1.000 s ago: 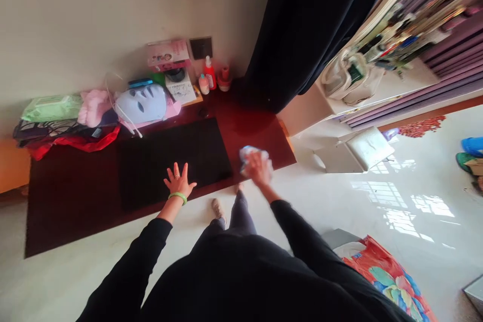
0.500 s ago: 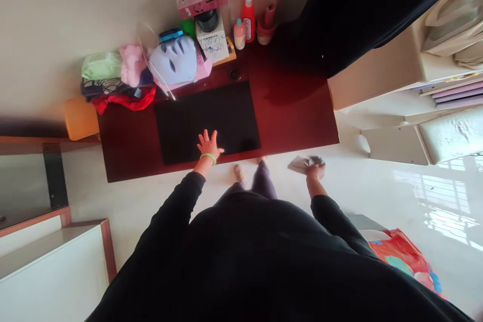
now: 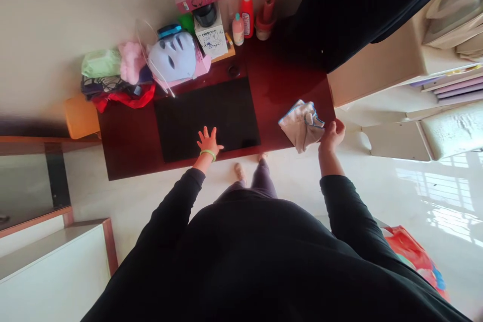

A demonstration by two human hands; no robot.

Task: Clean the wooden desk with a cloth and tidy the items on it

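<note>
My left hand (image 3: 210,143) lies with fingers spread on the near edge of a black mat (image 3: 206,110), a green band round its wrist. The mat covers the middle of a dark red desk (image 3: 128,146). At the desk's right end, my right hand (image 3: 333,133) is closed on a corner of a light cloth (image 3: 301,125) with blue edging. The cloth is crumpled and spreads leftward from the fingers over the desk's front right part.
Along the wall stand a white mask (image 3: 173,58), green pack (image 3: 101,63), boxes (image 3: 211,37), red spray bottle (image 3: 247,10) and pink bottle (image 3: 238,29). A dark curtain (image 3: 339,5) hangs at the back right. A red bag (image 3: 409,249) is on the floor.
My right hand has moved up from beside the desk to its right edge, bringing the cloth over the desktop, where it is now more spread out. My left hand has stayed on the mat.
</note>
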